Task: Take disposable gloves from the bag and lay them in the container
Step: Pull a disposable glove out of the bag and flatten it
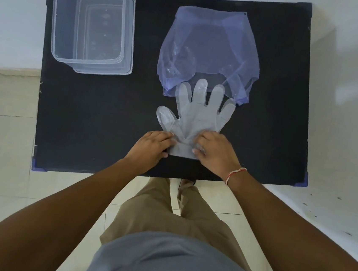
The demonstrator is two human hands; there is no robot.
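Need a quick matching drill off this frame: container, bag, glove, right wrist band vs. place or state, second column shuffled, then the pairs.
Column 1
1. clear plastic container
2. blue-tinted plastic bag
3. disposable glove
4. red and white thread band

Column 2
A. lies flat, fingers pointing away from the person, cuff pinned under the left hand and right hand
B. far left corner of the black table, nothing in it
C. around the right wrist
D. far right part of the table, its near edge under the glove's fingertips

Pairs: 1-B, 2-D, 3-A, 4-C
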